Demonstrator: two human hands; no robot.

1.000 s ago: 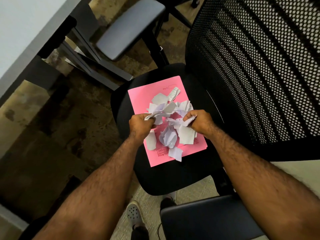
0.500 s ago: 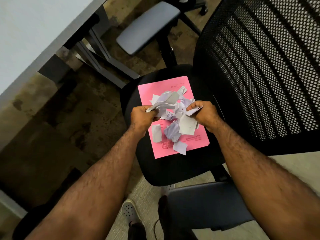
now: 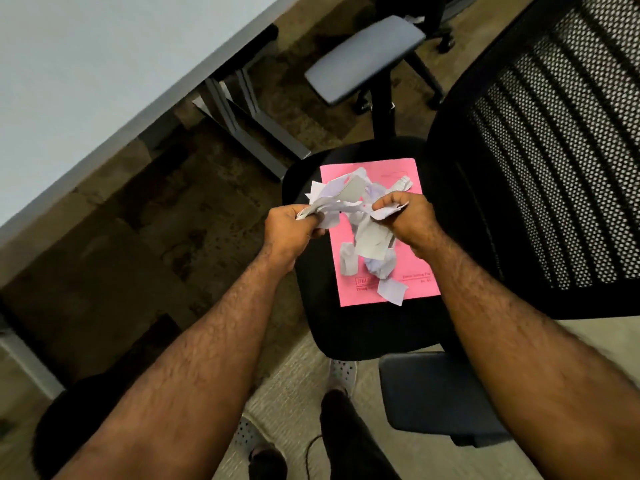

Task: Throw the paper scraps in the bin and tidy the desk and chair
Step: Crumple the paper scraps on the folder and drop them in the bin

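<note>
A pink folder [image 3: 412,285] lies on the black seat [image 3: 367,327] of an office chair. White torn paper scraps [image 3: 346,199] are bunched above it. My left hand [image 3: 291,226] is shut on the left end of the bunch, and my right hand [image 3: 405,216] is shut on its right end, both held just above the folder. A few loose scraps [image 3: 381,265] still rest on the folder's lower half, one [image 3: 391,289] near its front edge.
The chair's mesh backrest [image 3: 554,150] rises at the right, with grey armrests at the back [image 3: 363,57] and front [image 3: 436,396]. A grey desk top [image 3: 86,81] fills the upper left on metal legs [image 3: 242,123]. My feet [image 3: 339,375] stand below the seat. No bin shows.
Both hands have gathered more scraps and lifted the bunch slightly off the folder. The view has shifted, so the chair sits further right in the frame.
</note>
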